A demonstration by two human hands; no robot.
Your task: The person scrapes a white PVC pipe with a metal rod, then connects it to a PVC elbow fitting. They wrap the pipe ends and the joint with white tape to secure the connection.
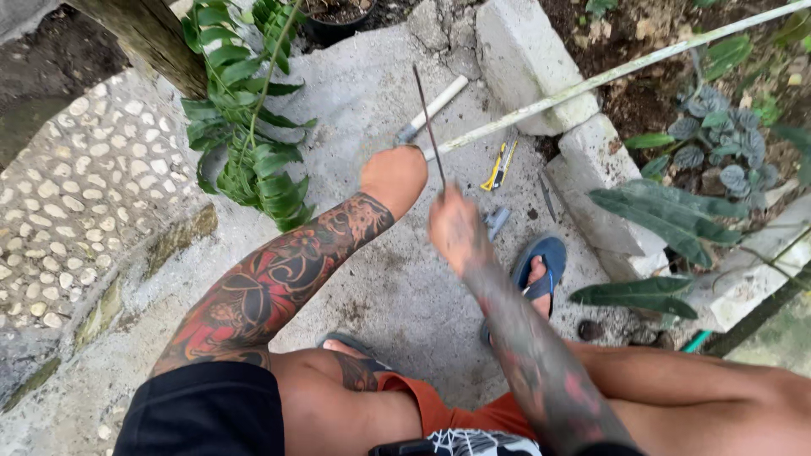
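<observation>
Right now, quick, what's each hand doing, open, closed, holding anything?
Left hand: closed in a fist; whether it holds anything cannot be told.
Right hand: blurred, closed on a thin dark rod that points up.

A thin rod [429, 125] is held upright in the right hand [456, 230], with the left hand [394, 176] just to its left. Behind both hands, a hammer [431, 111] is laid on the concrete ground [372, 101], and a long pole [617, 74] is rested across the stone blocks [541, 67]. A utility knife [498, 166] is placed right of the rod. A fern [245, 110] is found at the ground's left edge.
</observation>
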